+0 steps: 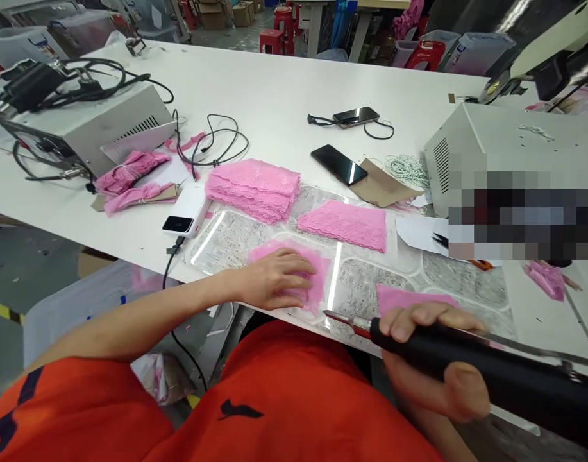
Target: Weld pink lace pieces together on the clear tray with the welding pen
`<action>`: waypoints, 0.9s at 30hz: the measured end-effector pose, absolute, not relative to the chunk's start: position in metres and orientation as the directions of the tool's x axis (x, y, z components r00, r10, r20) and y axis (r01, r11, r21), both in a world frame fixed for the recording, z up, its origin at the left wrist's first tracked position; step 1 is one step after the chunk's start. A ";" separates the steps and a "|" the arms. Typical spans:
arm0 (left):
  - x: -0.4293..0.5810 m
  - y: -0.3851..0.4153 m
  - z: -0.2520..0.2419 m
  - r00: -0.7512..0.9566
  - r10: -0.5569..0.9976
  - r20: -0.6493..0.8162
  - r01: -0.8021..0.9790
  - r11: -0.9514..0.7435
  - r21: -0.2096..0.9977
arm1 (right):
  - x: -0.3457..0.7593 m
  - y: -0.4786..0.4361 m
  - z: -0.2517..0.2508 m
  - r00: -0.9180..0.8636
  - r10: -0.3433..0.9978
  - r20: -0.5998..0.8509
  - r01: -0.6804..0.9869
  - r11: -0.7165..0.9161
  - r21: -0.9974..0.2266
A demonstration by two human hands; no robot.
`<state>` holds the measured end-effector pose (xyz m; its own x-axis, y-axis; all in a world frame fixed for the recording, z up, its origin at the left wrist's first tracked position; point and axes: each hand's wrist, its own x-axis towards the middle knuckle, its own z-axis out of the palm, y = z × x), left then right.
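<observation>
My left hand [279,277] lies flat with fingers stretched out on a small pink lace piece [317,273] at the near edge of the table. My right hand [431,366] is wrapped around the thick black handle of a hot-knife tool [490,375]; its thin metal tip [339,317] points left, just right of the lace piece and near the table edge. Another pink lace piece [409,298] lies just beyond my right hand. A stack of folded pink lace [252,186] and a single flat pink lace strip [344,224] sit farther back on a patterned glass mat [226,240].
Two grey metal boxes [92,128] [481,147] stand left and right with black cables [211,144]. Two phones [339,163] [356,115], a white power bank [185,221], white rubber bands [409,170], scissors [447,244] and lace bundles [130,173] lie around. Red stools [274,38] stand beyond.
</observation>
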<state>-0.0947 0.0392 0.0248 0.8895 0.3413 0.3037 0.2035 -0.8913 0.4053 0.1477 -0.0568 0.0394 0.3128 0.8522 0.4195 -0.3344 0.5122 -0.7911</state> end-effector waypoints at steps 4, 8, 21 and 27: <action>-0.080 0.037 0.020 0.891 0.341 0.298 0.215 -0.897 0.385 | 0.132 -0.054 0.037 0.277 0.862 0.425 -0.321 0.499 -0.805; -0.075 0.037 0.017 0.889 0.373 0.266 0.251 -0.882 0.399 | 0.128 -0.054 0.035 0.261 0.869 0.419 -0.290 0.485 -0.825; -0.091 0.044 0.018 0.892 0.311 0.329 0.117 -0.861 0.495 | 0.137 -0.035 0.042 0.365 0.802 0.473 -0.226 0.569 -0.791; -0.111 0.048 0.028 0.851 0.398 0.344 0.261 -0.887 0.381 | 0.118 -0.003 0.035 0.492 0.658 0.570 -0.066 0.681 -0.729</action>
<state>-0.1110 0.0483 0.0278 0.8508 0.3977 0.3436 0.2611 -0.8872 0.3805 0.1179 -0.0026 0.0350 0.4920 0.6579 0.5701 -0.0659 0.6811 -0.7292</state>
